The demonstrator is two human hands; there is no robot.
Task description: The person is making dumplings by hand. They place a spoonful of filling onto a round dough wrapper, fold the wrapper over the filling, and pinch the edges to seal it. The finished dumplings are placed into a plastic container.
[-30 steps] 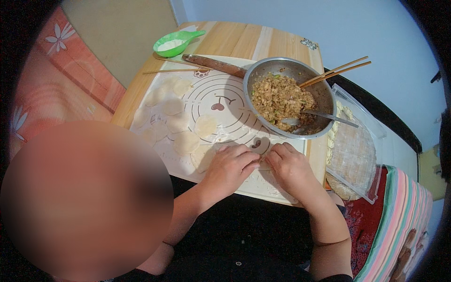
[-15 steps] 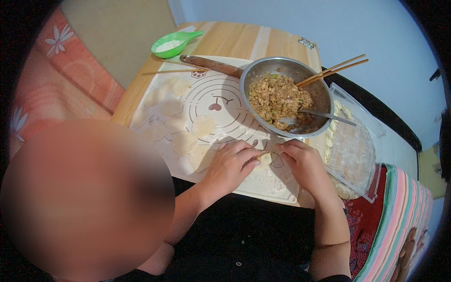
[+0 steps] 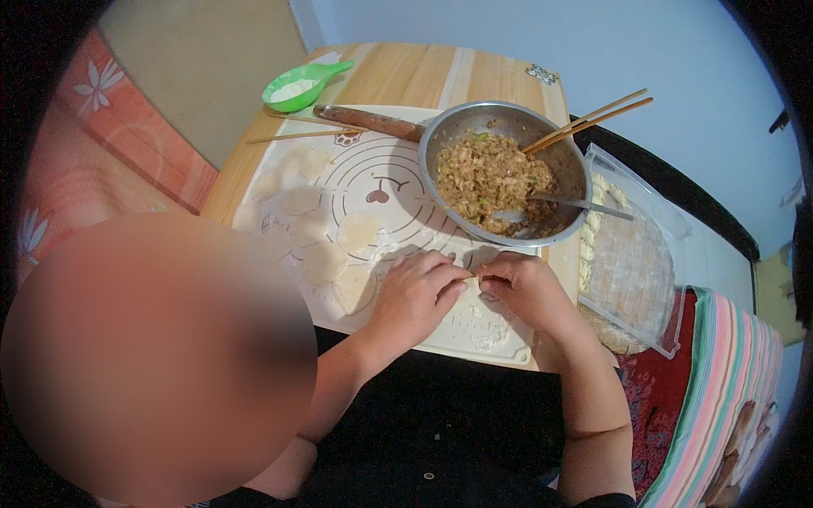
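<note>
Holding a dough piece (image 3: 475,281) between two hands, just right of and below the frame's middle

Only a sliver of the pale dough shows, above the floured mat (image 3: 461,334). The left hand (image 3: 417,289) pinches its left side narrowly between thumb and forefinger; the right hand (image 3: 527,293) meets it opposite with fingers bunched close in an equally narrow grip.

Room around the hands is tight. The rim of the metal bowl (image 3: 445,140) sits just above the right hand, while the mat's lower edge runs just below both. The table's (image 3: 415,72) right edge passes near the right wrist. To the left, flat dough rounds (image 3: 326,263) reach almost to the left hand. More open is the ringed print at the mat's centre, between rounds and bowl. Farther up lie a rolling pin (image 3: 368,121) and a green scoop (image 3: 332,69); at the right stands a clear plastic cover (image 3: 676,313).

The fingers hide most of the dough piece, so its full shape cannot be told. Filling (image 3: 487,169) buries the tips of the chopsticks (image 3: 593,120) and part of the spoon (image 3: 584,204). Shadow blurs the upper-left rounds together, and a smeared patch (image 3: 161,360) covers the lower left. The striped cloth (image 3: 737,347) fades into darkness at lower right.
</note>
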